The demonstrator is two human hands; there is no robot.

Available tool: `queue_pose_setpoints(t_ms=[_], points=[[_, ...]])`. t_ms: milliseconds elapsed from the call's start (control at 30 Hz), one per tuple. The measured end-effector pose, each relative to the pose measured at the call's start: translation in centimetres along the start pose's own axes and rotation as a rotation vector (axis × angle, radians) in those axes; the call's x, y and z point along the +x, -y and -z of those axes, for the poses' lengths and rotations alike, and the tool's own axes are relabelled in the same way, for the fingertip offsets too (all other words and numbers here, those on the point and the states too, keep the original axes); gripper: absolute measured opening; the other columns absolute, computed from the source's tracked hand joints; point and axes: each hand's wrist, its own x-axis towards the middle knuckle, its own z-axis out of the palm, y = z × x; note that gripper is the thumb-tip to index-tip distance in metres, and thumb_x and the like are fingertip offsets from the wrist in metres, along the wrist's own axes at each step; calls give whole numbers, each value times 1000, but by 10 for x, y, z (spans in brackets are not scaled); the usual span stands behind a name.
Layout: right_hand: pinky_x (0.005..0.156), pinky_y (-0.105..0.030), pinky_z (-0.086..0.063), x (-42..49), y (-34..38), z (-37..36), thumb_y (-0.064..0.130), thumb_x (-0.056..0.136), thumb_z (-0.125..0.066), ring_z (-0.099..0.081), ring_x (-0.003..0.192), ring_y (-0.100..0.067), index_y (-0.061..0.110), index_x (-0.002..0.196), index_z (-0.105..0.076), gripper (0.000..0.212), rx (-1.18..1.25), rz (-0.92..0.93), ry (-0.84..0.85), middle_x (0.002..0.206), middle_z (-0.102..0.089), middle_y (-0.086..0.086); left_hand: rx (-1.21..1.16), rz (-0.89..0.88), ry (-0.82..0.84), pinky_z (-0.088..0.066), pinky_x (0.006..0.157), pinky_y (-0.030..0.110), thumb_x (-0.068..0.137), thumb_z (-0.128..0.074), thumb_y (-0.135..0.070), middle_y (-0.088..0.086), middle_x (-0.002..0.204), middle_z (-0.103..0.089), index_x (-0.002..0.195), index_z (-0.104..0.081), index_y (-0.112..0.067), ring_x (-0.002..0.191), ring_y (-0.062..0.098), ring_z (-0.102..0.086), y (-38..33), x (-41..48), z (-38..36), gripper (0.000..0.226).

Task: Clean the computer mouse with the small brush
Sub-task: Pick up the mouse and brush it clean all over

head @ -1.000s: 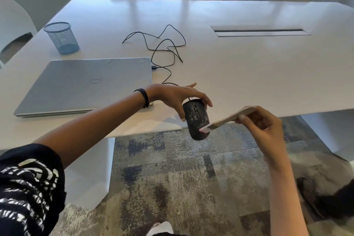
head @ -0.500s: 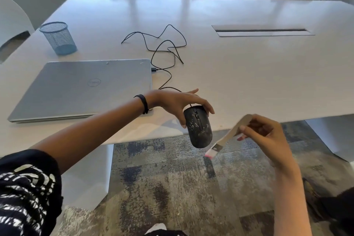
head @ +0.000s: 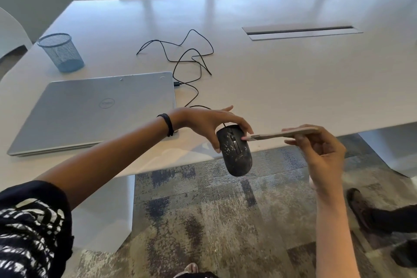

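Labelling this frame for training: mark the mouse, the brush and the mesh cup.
mouse (head: 242, 160): head view, on its speckled back, below the wheel.
brush (head: 277, 135): head view, on the middle of the flat handle.
mesh cup (head: 62, 55): head view, on its front wall.

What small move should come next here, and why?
Probably sweep the brush down the mouse toward its lower end: the bristles touch it beside the wheel, while pale specks dot the surface below. The left hand holds the mouse past the table edge; the right hand grips the handle.
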Motion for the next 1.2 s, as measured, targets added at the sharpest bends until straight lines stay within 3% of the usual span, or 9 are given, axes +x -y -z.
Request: queue_pose_setpoints(t_ms=[200, 300, 500, 700, 967, 1067, 1200], points=[[81, -29, -58, -7, 11, 4, 11, 87, -64, -73, 90, -20, 26, 95, -71, 19, -25, 9, 78, 92, -77, 6, -19, -9, -3, 12, 114, 35, 72, -80, -15, -19, 125, -50, 134, -42, -22, 130, 5, -39, -3, -1, 2, 73], [81, -27, -57, -7, 19, 6, 4, 84, -63, -73, 88, -19, 27, 91, -73, 26, -48, 2, 103, 89, -77, 6, -27, -3, -10, 12, 113, 34, 71, -80, -12, -13, 126, -51, 134, -43, -20, 130, 6, -40, -5, -1, 3, 73], [73, -11, -52, -7, 30, 13, 4, 80, -64, -70, 79, 1, 34, 92, -76, 34, -105, -48, 166, 83, -76, 16, -22, 4, -25, 12, 115, 40, 72, -79, -11, -3, 131, -52, 134, -42, -19, 131, 9, -40, -6, -4, 6, 73], [79, -19, -55, -5, 30, 4, 17, 84, -66, -72, 86, -8, 31, 94, -73, 19, -47, 31, 51, 89, -76, 13, -13, 14, -18, 12, 115, 39, 72, -79, -11, -5, 131, -51, 134, -43, -19, 131, 9, -40, -10, -1, 8, 73], [80, -16, -53, -14, 28, 4, 23, 82, -69, -71, 86, -3, 39, 95, -74, 21, -180, 4, 209, 89, -75, 17, -4, 28, -9, 11, 114, 38, 72, -80, -13, -2, 131, -53, 134, -43, -19, 130, 9, -42, -8, 4, 5, 73], [76, -11, -50, -14, 29, 7, 17, 83, -69, -69, 83, 2, 38, 94, -74, 24, -177, 15, 184, 86, -75, 19, -9, 27, -14, 12, 114, 37, 72, -80, -13, -2, 131, -53, 134, -43, -19, 130, 9, -41, -7, 5, 5, 73], [81, -21, -54, -15, 27, 8, 10, 85, -67, -72, 89, -12, 30, 93, -74, 22, -142, 30, 101, 91, -77, 10, -7, 23, -11, 11, 114, 36, 72, -80, -13, -2, 131, -53, 133, -43, -21, 129, 8, -42, -7, 6, 6, 72]])
